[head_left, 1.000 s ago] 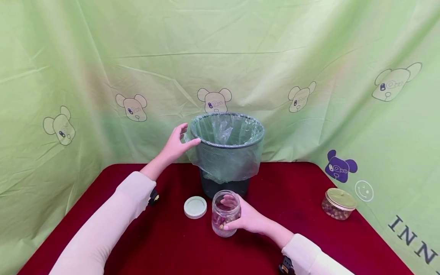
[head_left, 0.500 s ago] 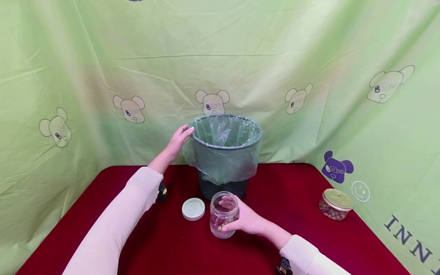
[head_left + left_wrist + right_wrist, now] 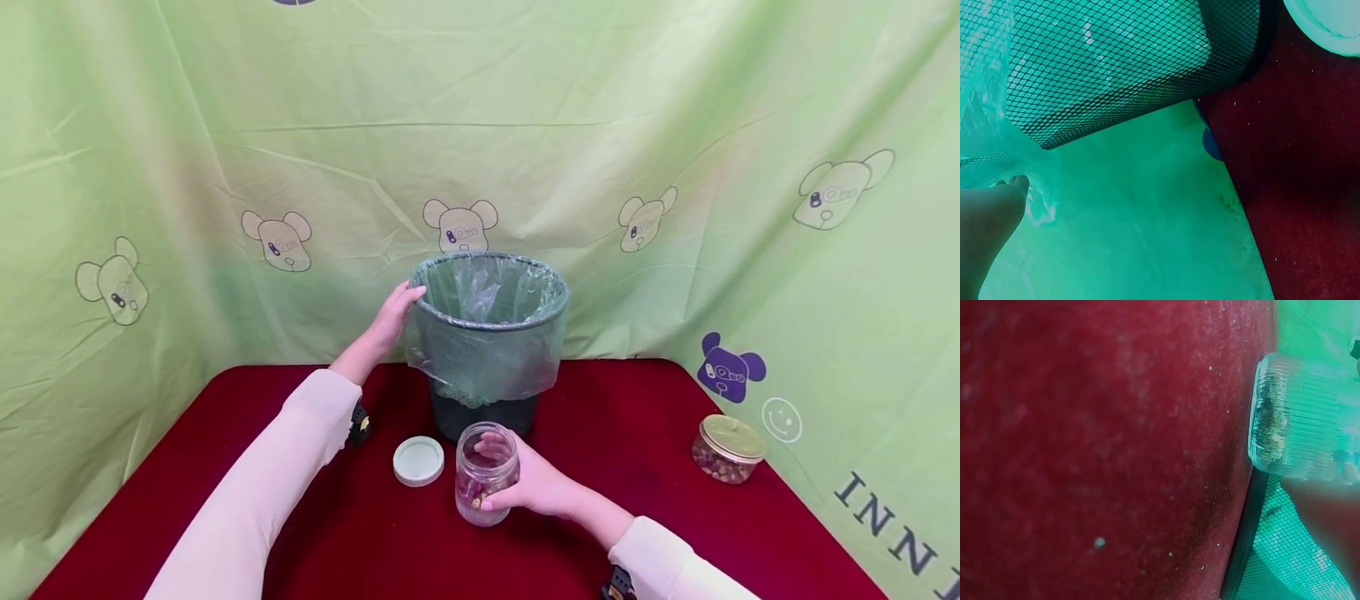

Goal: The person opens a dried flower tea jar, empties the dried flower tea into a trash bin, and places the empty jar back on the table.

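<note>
In the head view, my left hand [image 3: 392,315] grips the left rim of a dark mesh trash can [image 3: 480,417], its thumb over the rim. A thin, translucent green trash bag [image 3: 491,367] lines the can and folds down over its outside. My right hand [image 3: 542,482] holds an open glass jar [image 3: 471,492] upright from its right side, in front of the can. A few small dried buds or similar pieces lie low in the jar. In the right wrist view, the ribbed jar [image 3: 1304,419] has its base right at the red cloth.
A pale round lid [image 3: 418,461] lies left of the jar on the red tablecloth [image 3: 360,542]. A gold-lidded clear jar [image 3: 727,450] with small dark pieces stands at the right edge. Green printed fabric [image 3: 345,167] hangs behind and at both sides.
My left hand has moved from beside the bag with spread fingers to a grip on the can's rim. The right hand keeps its hold on the jar. The head view has shifted slightly.
</note>
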Demonstrator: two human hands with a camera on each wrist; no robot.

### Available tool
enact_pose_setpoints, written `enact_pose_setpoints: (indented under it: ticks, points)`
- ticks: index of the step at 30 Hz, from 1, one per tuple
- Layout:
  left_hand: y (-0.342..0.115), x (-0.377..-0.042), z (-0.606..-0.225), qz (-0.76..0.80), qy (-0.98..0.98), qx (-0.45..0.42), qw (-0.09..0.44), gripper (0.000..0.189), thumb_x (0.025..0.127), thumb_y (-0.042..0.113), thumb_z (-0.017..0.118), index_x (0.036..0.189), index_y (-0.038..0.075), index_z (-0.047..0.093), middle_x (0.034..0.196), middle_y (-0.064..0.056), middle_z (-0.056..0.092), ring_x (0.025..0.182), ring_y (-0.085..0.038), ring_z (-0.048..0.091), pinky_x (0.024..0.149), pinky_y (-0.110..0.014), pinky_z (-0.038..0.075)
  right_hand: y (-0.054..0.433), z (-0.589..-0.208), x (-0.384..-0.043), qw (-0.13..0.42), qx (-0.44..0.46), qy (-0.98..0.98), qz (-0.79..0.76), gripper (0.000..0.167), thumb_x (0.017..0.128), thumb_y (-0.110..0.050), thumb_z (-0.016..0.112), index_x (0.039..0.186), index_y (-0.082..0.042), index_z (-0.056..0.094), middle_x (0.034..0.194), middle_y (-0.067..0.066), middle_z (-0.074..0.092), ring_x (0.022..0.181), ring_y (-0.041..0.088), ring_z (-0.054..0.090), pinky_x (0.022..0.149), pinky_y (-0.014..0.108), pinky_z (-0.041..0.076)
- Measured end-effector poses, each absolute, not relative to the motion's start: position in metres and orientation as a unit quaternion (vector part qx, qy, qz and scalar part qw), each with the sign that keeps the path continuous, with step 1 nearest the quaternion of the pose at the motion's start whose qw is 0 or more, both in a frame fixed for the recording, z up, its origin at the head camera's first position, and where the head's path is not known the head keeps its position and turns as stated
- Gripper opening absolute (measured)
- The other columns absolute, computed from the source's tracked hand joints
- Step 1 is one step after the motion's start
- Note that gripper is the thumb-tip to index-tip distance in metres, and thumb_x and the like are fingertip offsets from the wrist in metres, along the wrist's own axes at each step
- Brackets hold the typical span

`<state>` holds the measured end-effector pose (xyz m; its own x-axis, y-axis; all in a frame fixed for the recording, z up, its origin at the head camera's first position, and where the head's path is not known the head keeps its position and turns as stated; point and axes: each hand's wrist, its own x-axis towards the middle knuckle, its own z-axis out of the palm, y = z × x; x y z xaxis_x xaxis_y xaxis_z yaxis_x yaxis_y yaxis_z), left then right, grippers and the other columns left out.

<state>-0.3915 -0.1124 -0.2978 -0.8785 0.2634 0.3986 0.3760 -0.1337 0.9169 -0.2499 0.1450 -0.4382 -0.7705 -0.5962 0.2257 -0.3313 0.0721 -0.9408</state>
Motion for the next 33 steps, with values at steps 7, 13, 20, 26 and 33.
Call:
enact_pose_setpoints:
  ticks: [7, 13, 20, 26, 33]
  points:
    - [-0.108, -0.392, -0.304, -0.729, -0.645, -0.228, 0.034, 0.054, 0.095, 0.021, 0.038, 0.139, -0.011, 0.034, 0.137, -0.03, 0.036, 0.13, -0.04, 0.031, 0.113, -0.041, 0.015, 0.143, -0.437, -0.247, 0.098, -0.315, 0.73, -0.598, 0.08, 0.072, -0.003, 0.082, 0.136, 0.005, 0.034, 0.135, 0.023, 0.048, 0.13, 0.037, 0.043, 0.106, 0.029, 0.036]
    - [-0.105, -0.392, -0.304, -0.74, -0.637, -0.212, 0.035, 0.056, 0.093, 0.023, 0.04, 0.138, -0.01, 0.036, 0.135, -0.029, 0.038, 0.127, -0.037, 0.034, 0.113, -0.044, 0.015, 0.144, -0.435, -0.245, 0.088, -0.312, 0.735, -0.595, 0.081, 0.072, -0.005, 0.082, 0.136, 0.007, 0.034, 0.135, 0.023, 0.049, 0.129, 0.036, 0.045, 0.105, 0.032, 0.037]
    - [-0.104, -0.391, -0.304, -0.737, -0.646, -0.2, 0.028, 0.056, 0.093, 0.027, 0.041, 0.137, -0.007, 0.037, 0.129, -0.026, 0.042, 0.111, -0.024, 0.043, 0.11, -0.044, 0.02, 0.15, -0.43, -0.244, 0.077, -0.307, 0.742, -0.59, 0.08, 0.071, -0.005, 0.083, 0.136, 0.007, 0.037, 0.133, 0.02, 0.052, 0.127, 0.035, 0.047, 0.102, 0.027, 0.04]
    - [-0.104, -0.392, -0.306, -0.74, -0.641, -0.203, 0.029, 0.056, 0.093, 0.026, 0.039, 0.137, -0.008, 0.036, 0.129, -0.027, 0.042, 0.115, -0.03, 0.042, 0.11, -0.042, 0.022, 0.158, -0.417, -0.242, 0.074, -0.301, 0.746, -0.589, 0.078, 0.072, -0.004, 0.082, 0.135, 0.009, 0.037, 0.133, 0.024, 0.052, 0.126, 0.038, 0.047, 0.099, 0.024, 0.041]
    - [-0.106, -0.393, -0.309, -0.733, -0.641, -0.224, 0.044, 0.059, 0.089, 0.041, 0.05, 0.129, -0.001, 0.046, 0.121, -0.019, 0.05, 0.11, -0.025, 0.046, 0.11, -0.047, 0.022, 0.172, -0.396, -0.241, 0.053, -0.298, 0.754, -0.584, 0.077, 0.073, -0.005, 0.081, 0.135, 0.008, 0.038, 0.132, 0.025, 0.052, 0.125, 0.04, 0.047, 0.095, 0.024, 0.044]
